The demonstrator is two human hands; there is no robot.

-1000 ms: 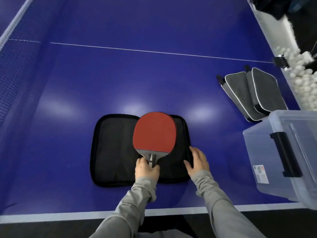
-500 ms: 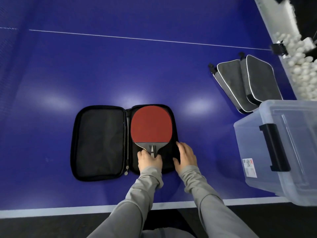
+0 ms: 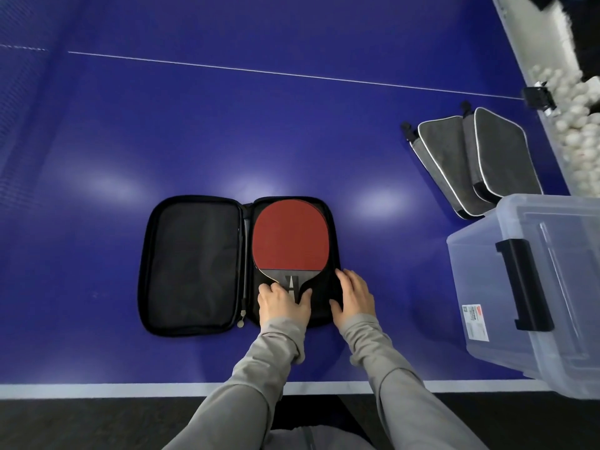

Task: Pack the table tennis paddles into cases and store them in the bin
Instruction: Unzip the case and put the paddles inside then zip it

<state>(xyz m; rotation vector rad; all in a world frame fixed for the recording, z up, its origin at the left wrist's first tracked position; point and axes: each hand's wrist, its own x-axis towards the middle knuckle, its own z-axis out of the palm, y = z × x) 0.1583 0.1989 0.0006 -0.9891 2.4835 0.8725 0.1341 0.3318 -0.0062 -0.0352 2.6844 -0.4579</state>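
Two hands work at the near edge of the big blue table tennis table (image 3: 292, 125). On the left lies the open flap of the soft black zip-up paddle case (image 3: 194, 264). It lies flat and has nothing on it, so it looks ready to fold over like a book cover. Its zipper pull hangs at the bottom of the middle seam.

Next comes the right half of the case, and the round red-faced paddle with a dark wooden handle (image 3: 290, 237) lies in it, face up, handle pointing toward the person. The left hand (image 3: 284, 302) is curled over the handle end and seems to press it down into place. The right hand (image 3: 354, 295) lies flat and open on the case's right edge, holding nothing, I think to keep the case from sliding.

Farther right, near the back, two grey padded cases with white trim (image 3: 470, 160) lean on each other, zipped shut. In front of them sits the clear plastic bin with a black latch (image 3: 526, 287), close by so packed cases can go in easily. White balls (image 3: 581, 125) pile up at the far right.
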